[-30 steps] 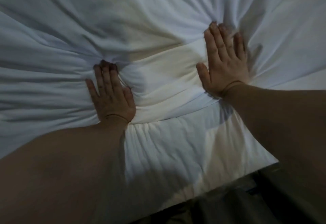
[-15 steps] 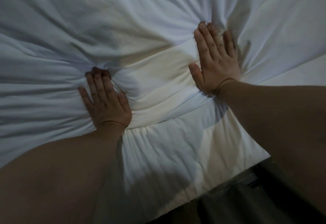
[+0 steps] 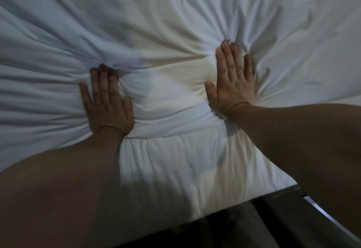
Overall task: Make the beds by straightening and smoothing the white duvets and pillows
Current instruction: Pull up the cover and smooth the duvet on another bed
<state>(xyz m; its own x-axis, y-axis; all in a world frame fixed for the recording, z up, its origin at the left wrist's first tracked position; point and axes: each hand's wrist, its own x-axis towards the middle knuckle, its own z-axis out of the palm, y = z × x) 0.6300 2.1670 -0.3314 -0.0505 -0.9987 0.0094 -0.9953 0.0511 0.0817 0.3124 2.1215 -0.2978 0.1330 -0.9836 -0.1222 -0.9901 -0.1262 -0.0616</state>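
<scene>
A white duvet [image 3: 168,23] fills nearly the whole view, heavily creased, with folds fanning out from both hands. My left hand [image 3: 106,103] presses flat on it left of centre, fingers straight and together, fingertips sunk into a dent. My right hand [image 3: 233,83] presses flat on it right of centre, fingers straight and pointing away from me. A raised ridge of fabric runs between the two hands. Both bare forearms reach in from the bottom corners.
The duvet's near edge [image 3: 224,206] hangs over the side of the bed at the bottom. Below it lies dark floor [image 3: 263,228], with a pale strip [image 3: 320,210] at the lower right.
Both hands have stayed flat on the duvet and slid slightly away from me, pushing the creases further out. The view has shifted a little.
</scene>
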